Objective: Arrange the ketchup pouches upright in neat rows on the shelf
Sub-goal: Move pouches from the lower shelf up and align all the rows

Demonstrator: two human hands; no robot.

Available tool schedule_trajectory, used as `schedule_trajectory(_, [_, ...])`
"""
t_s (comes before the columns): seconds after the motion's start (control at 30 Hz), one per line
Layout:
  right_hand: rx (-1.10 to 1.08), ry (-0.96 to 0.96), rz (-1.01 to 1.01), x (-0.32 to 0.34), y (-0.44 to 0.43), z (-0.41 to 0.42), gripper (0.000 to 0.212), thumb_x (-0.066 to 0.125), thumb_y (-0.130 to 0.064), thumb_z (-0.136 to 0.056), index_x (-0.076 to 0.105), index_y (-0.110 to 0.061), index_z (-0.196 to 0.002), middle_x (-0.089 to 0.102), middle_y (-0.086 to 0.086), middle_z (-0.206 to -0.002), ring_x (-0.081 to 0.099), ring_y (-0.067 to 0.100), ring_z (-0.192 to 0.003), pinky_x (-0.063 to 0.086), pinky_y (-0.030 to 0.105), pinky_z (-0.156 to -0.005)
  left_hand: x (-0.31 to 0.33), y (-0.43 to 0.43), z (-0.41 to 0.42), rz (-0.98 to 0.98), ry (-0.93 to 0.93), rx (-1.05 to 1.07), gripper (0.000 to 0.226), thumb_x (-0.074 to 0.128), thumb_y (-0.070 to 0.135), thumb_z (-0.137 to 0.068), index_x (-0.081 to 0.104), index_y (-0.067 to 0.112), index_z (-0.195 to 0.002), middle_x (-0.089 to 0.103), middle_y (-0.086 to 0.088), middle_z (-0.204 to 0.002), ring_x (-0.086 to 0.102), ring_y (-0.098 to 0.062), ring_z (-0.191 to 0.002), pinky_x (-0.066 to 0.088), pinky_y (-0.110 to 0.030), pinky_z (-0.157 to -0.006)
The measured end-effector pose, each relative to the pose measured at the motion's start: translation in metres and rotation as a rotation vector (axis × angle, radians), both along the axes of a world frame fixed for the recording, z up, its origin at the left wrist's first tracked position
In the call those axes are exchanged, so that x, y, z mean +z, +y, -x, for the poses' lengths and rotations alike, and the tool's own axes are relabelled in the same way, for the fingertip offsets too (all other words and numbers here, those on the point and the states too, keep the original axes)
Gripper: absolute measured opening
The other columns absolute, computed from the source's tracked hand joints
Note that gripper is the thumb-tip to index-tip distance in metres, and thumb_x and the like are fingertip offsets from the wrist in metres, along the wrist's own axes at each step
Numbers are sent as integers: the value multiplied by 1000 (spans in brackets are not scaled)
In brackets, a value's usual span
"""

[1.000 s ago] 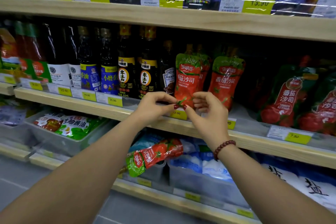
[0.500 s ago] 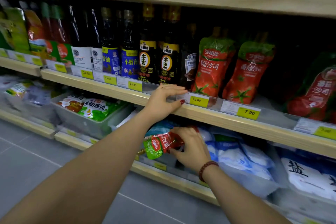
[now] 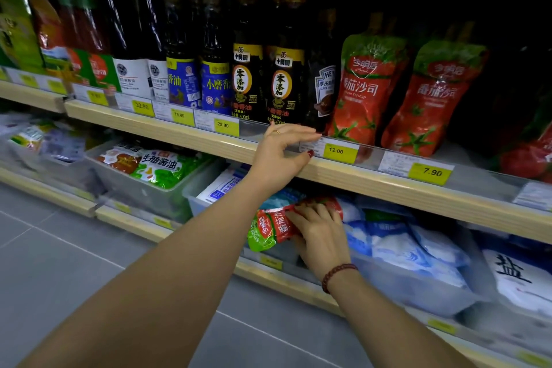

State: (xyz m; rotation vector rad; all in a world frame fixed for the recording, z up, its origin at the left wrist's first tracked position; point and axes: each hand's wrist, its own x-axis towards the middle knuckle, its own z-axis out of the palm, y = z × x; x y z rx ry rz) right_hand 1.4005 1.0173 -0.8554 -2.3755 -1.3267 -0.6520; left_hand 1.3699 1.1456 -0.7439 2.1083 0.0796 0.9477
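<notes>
L hand (image 3: 283,152) sits at the front edge of the shelf (image 3: 209,140), approx centre of view, fingers spread & loosely curled, thumb under, holding nothing; fingertips reach the clear price rail beside the 12.00 tag (image 3: 340,151).

R hand (image 3: 319,230) is lower, at approx 5 o'clock from the L, fingers closed over a ketchup pouch (image 3: 270,228) lying on its side, green cap end pointing to 9 o'clock. Pouch rests on top of the goods on the lower shelf level, against the white/blue bags (image 3: 397,245); can't tell if it's lifted clear or still resting. Bead bracelet (image 3: 336,275) on the R wrist.

On the shelf above, at 1–2 o'clock from the L hand, 2 ketchup pouches stand upright side by side: the near one (image 3: 364,89) just behind the 12.00 tag, the 2nd (image 3: 433,98) to its 3 o'clock, above the 7.90 tag (image 3: 430,173), leaning slightly. More red pouches (image 3: 525,155) at far 3 o'clock, partly cut off, orientation unclear.

At 12 o'clock from the L hand, a dark Heinz bottle (image 3: 324,89) & black sesame oil bottles (image 3: 280,81) stand in a row; more bottles run toward 10 o'clock. Green/red soy sauce packs (image 3: 155,166) lie in a grey bin at 8 o'clock.
</notes>
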Motion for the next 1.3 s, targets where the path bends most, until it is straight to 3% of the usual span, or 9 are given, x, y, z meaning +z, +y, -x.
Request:
schedule_trajectory(0.1, [-15,-5,-39,6,-7,-1,33,81,-17,-61,73,-18,-94,73,2,-91,65,27,-82,51,39,-78,2,-1,3,-2,33,-6,30,68,8,-79,69,17,-108,63,7,-114,47,-7,-114,12,-36,-116])
schedule_trajectory(0.3, [-23,165,-224,19,-43,-4,27,75,-11,-69,72,-16,-95,71,5,-79,65,29,-76,53,36,-56,33,-5,5,164,230,-28,22,67,19,-83,72,18,-104,69,3,-107,59,-6,-103,46,-27,-96])
schedule_trajectory(0.57, [23,143,-547,53,-69,1,22,64,-22,-78,72,-16,-98,71,1,-76,63,17,-67,45,25,-56,62,-13,13,409,114,5,12,61,28,-87,70,24,-95,67,14,-95,58,4,-92,39,-12,-69])
schedule_trajectory(0.8, [6,418,-902,101,-78,8,17,67,-22,-82,73,-15,-97,68,-12,-78,62,3,-71,49,21,-66,49,-49,12,423,-37,44,11,58,22,-89,68,25,-88,68,14,-84,60,6,-77,45,-13,-68])
schedule_trajectory(0.9, [-89,412,-1073,122,-89,4,11,69,-21,-81,72,-24,-91,65,-24,-74,59,-8,-68,43,13,-64,44,-76,20,333,-58,-43,26,59,7,-80,65,27,-94,67,12,-92,61,2,-81,50,-18,-74])
schedule_trajectory(0.97, [-155,414,-1142,134,-96,0,14,70,-23,-80,73,-22,-93,68,-17,-76,63,-2,-73,50,24,-70,41,-93,27,238,6,-156,44,65,18,-65,60,35,-105,65,12,-101,61,-1,-89,52,-21,-73])
schedule_trajectory(1.03, [-215,417,-1167,141,-101,-1,19,70,-27,-80,74,-19,-97,71,-9,-80,66,10,-78,54,36,-74,39,-110,30,81,73,-245,66,72,32,-59,50,43,-120,62,14,-110,58,-1,-101,53,-25,-78])
schedule_trajectory(1.17, [-267,395,-1168,149,-106,2,22,70,-36,-78,74,-24,-96,68,-15,-76,65,6,-76,55,35,-73,35,-140,19,-110,115,-148,96,73,52,-53,25,45,-136,43,20,-131,47,4,-115,44,-21,-93])
schedule_trajectory(1.3, [-239,435,-1131,156,-109,4,21,74,-37,-73,74,-26,-91,66,-19,-69,64,2,-72,53,28,-70,32,-154,9,11,56,-54,85,70,40,-60,29,42,-135,49,16,-129,52,-1,-111,45,-20,-91])
